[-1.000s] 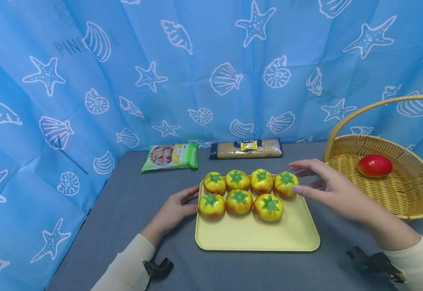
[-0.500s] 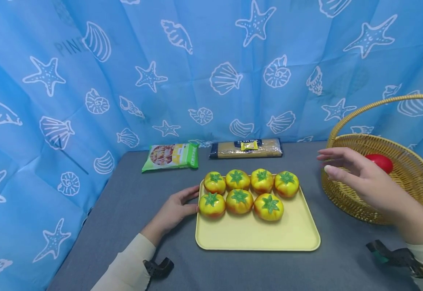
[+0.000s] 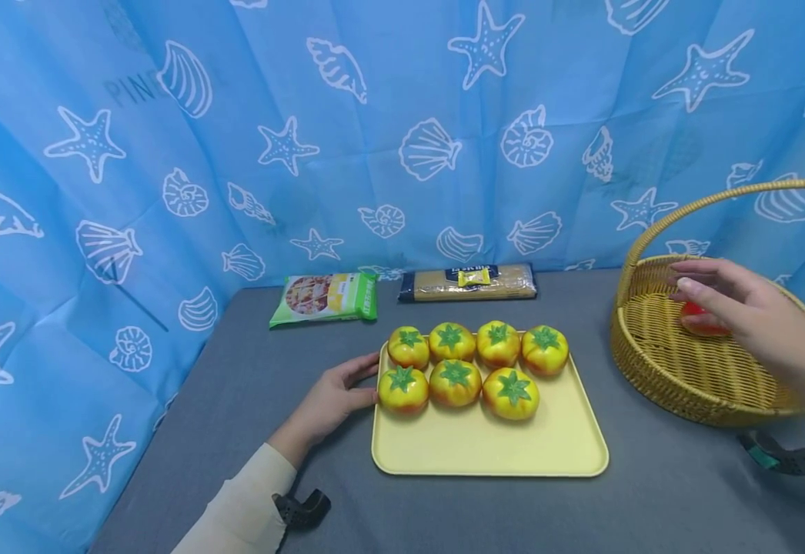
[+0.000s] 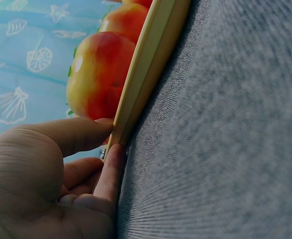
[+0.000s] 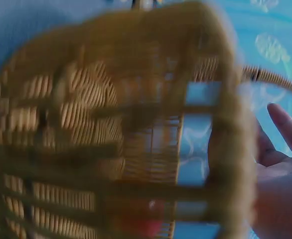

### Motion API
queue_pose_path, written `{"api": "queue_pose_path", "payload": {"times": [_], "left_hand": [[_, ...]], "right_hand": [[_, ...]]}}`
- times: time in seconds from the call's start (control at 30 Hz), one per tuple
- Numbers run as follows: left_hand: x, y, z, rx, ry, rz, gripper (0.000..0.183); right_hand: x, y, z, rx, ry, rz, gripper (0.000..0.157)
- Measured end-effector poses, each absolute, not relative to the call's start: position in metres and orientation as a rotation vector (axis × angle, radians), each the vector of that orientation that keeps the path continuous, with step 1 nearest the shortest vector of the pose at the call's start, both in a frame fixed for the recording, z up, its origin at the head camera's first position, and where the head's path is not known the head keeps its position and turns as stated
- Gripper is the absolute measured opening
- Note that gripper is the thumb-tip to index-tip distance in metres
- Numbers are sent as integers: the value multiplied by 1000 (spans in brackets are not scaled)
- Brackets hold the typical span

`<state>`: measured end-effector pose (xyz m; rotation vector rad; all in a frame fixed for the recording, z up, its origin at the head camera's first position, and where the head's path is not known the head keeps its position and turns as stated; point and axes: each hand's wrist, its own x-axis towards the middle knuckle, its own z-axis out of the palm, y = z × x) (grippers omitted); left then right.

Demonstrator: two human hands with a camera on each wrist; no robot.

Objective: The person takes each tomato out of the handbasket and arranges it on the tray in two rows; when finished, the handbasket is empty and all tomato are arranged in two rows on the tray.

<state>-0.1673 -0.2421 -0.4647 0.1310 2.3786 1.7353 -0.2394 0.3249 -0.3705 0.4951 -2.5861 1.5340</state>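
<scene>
My left hand [image 3: 333, 400] pinches the left edge of a pale yellow tray [image 3: 486, 450]; in the left wrist view the thumb lies over its rim [image 4: 131, 89] and a finger sits below. Several shiny yellow-red fruits like tomatoes or persimmons [image 3: 513, 394], with green leafy tops, stand on the tray in two rows, four-across behind a shorter front row. Over the wicker basket [image 3: 659, 377] at the right, my right hand [image 3: 763, 319] hovers with loosely bent fingers and holds nothing. Inside the basket a smooth red fruit [image 3: 699, 318] is partly hidden by that hand.
A green food packet [image 3: 326, 297] lies at the back left of the grey table. Beside it is a long pack of spaghetti [image 3: 506, 282] with a small yellow packet [image 3: 474, 277] on top. The basket's tall handle [image 3: 673, 219] arches up; a blue curtain [image 3: 389, 92] hangs behind.
My right hand has moved right, away from the rear right fruit on the tray, to over the basket. The left hand and the tray stay in place.
</scene>
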Motion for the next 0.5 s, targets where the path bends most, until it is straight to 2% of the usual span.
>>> {"api": "queue_pose_path", "payload": {"times": [0.5], "left_hand": [[-167,-242,-463,102,2395,1709,72]], "right_hand": [[-265,360,-369,264,-2617,1456,17]]}}
